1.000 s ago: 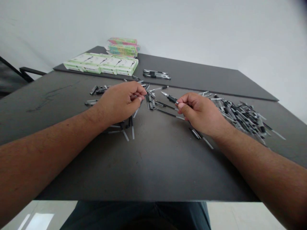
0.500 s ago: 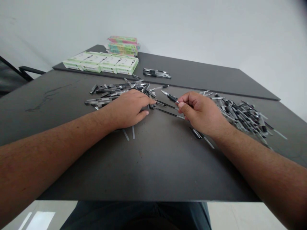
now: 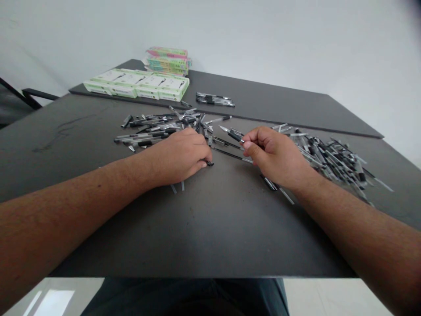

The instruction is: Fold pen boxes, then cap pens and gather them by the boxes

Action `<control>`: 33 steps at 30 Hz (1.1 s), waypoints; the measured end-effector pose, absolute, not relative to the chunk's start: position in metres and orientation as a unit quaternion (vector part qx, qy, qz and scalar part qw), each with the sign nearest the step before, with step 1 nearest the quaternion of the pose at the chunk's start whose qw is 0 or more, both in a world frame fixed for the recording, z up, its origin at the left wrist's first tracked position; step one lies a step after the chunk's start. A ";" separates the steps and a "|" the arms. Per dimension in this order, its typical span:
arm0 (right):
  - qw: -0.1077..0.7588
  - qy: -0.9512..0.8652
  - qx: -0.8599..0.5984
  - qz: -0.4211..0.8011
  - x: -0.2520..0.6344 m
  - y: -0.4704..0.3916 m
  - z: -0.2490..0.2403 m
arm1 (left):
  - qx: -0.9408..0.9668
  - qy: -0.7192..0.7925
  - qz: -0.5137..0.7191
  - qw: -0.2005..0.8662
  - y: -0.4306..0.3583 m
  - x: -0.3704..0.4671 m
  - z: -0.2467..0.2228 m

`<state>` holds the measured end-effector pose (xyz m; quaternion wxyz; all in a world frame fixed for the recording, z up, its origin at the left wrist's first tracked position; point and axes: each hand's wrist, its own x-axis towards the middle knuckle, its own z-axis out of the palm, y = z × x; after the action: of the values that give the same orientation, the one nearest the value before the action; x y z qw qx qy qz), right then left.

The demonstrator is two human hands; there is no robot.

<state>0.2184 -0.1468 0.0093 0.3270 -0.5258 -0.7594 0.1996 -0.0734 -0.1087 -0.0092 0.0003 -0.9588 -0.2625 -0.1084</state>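
Observation:
My right hand (image 3: 274, 153) pinches a clear gel pen (image 3: 233, 134) with a black grip, its pointed tip facing up and left. My left hand (image 3: 186, 156) is closed low over the table at the near side of the left pile of pen parts (image 3: 154, 123). Between its thumb and fingers the dark end of a pen cap (image 3: 209, 163) pokes out; the rest is covered. Thin black refills (image 3: 232, 155) lie on the table between the hands. Just below my right hand are a dark pen cap (image 3: 269, 182) and a clear tube (image 3: 285, 194).
Another pile of pen parts (image 3: 332, 160) spreads on the right. On the raised back board (image 3: 272, 98) lie a row of assembled pens (image 3: 215, 99), green-white boxes (image 3: 138, 83) and a stack of colourful packets (image 3: 168, 60). A chair (image 3: 39, 94) stands at the left edge.
My left hand has drawn back slightly from the pile toward me, its thumb and fingers closing on a small dark cap. My right hand holds the pen almost still.

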 end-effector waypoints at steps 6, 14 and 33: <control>0.326 -0.758 -0.527 0.203 0.220 -0.147 0.009 | -0.943 -0.303 -0.129 -0.039 -0.113 -0.072 0.000; 0.333 -0.753 -0.532 0.198 0.217 -0.149 0.012 | -0.893 -0.332 -0.302 -0.043 -0.120 -0.076 0.007; 0.293 -0.801 -0.498 0.157 0.217 -0.155 0.010 | -0.585 -0.409 -0.510 -0.479 -0.117 -0.058 -0.002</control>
<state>0.2172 -0.1546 0.0105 0.2928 -0.4984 -0.8007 0.1574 -0.0575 -0.1168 -0.0019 -0.4795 -0.5852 -0.4090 -0.5103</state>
